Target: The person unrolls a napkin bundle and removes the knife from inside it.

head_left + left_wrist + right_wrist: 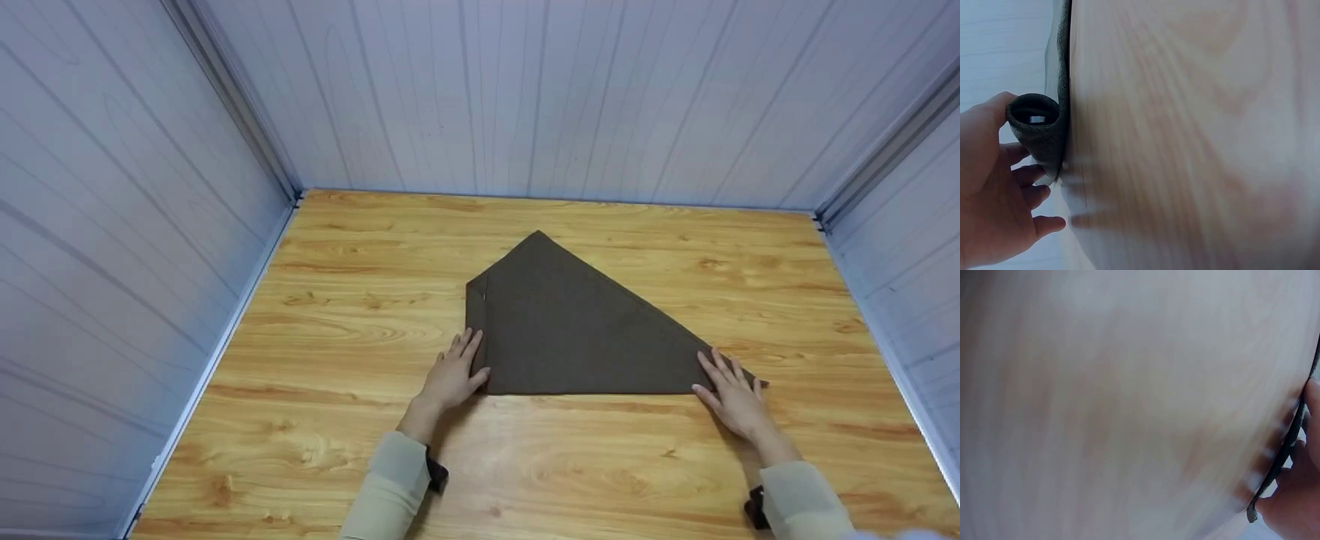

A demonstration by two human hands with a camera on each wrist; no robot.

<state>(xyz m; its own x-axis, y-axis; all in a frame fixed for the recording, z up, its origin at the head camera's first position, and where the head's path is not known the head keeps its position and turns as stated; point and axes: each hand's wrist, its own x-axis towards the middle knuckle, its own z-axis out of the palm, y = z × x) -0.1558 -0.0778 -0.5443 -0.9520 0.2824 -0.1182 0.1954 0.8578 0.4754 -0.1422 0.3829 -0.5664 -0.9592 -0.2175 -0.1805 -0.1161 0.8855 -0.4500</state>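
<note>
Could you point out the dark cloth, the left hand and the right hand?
Dark cloth (574, 330), head view: middle of its flat face.
Left hand (449, 381), head view: back of the hand.
Right hand (736, 402), head view: back of the hand.

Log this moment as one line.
cloth: on table, left edge rolled over | left hand: touching rolled edge | right hand: resting on cloth's right end
</note>
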